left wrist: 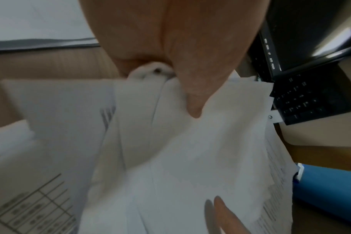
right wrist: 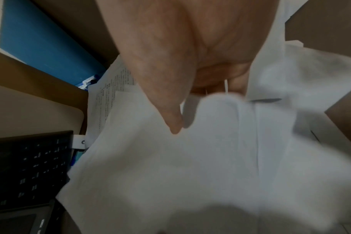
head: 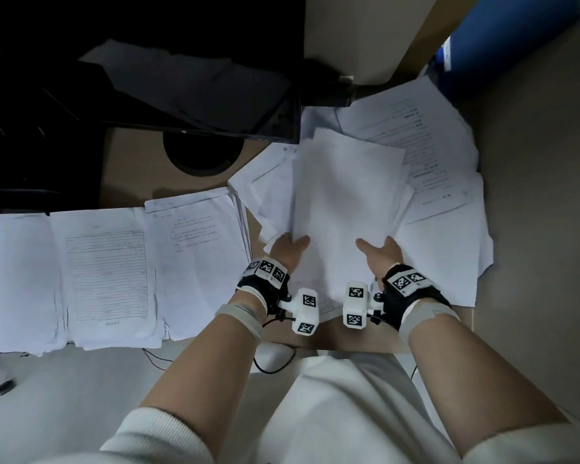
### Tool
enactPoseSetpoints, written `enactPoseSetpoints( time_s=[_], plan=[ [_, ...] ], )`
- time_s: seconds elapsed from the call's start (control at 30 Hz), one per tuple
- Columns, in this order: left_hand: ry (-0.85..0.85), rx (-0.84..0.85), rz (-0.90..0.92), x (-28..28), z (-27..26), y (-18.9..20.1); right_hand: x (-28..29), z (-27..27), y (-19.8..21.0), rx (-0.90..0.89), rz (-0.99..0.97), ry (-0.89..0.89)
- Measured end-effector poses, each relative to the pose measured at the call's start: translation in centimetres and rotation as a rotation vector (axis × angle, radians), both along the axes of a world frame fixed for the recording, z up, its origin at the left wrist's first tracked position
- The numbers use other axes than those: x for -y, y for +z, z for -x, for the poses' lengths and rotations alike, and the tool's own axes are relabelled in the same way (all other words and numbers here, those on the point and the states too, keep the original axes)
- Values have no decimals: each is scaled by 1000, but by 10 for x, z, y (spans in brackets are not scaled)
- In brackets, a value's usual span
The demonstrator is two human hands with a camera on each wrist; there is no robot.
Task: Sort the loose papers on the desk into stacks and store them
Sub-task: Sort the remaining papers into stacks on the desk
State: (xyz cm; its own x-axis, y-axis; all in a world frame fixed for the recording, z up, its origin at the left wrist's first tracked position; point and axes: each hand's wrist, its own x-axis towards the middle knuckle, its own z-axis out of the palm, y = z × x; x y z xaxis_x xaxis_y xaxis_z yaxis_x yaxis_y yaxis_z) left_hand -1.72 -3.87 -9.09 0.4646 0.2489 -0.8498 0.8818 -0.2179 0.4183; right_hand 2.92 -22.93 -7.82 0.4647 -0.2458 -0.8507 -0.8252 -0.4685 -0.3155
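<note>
Both forearms reach forward side by side over the near edge of the table (head: 128,169), sleeves pushed up, wrists strapped with marker blocks.

Left hand (head: 287,251): grips the near-left edge of a sheaf (head: 344,202) of blank sheets, thumb lying on top, pointing right. Left wrist view shows the thumb (left wrist: 192,88) pressed down on the paper, the other fingers under it and out of sight.

Right hand (head: 380,254): mirrors it on the near-right edge of the sheaf, thumb on top pointing left, fingers beneath. Right wrist view confirms the thumb (right wrist: 166,107) bearing on the top sheet, paper bunched up just beside it.

The sheaf sits tilted slightly, held between the two hands, over a loose pile (head: 442,182) of printed and blank papers fanned out on the right part of the table. Whether its far end rests on the pile cannot be told.

Left of the hands: three stacks (head: 108,276) laid side by side along the near edge, edges overlapping; the middle one shows a ruled form on top, the right one printed text.

Behind: monitor (head: 195,95) on a round foot, dark keyboard (left wrist: 310,96) at right rear, blue folder (head: 516,38) at the far right.
</note>
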Motion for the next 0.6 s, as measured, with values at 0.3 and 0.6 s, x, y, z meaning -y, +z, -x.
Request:
enactPoseSetpoints(
  time_s=[0.3, 0.6],
  plan=[
    [172, 153, 8, -18, 31, 30, -21, 14, 13, -42, -22, 53],
    [501, 268, 95, -16, 70, 50, -24, 19, 20, 30, 63, 102]
  ],
)
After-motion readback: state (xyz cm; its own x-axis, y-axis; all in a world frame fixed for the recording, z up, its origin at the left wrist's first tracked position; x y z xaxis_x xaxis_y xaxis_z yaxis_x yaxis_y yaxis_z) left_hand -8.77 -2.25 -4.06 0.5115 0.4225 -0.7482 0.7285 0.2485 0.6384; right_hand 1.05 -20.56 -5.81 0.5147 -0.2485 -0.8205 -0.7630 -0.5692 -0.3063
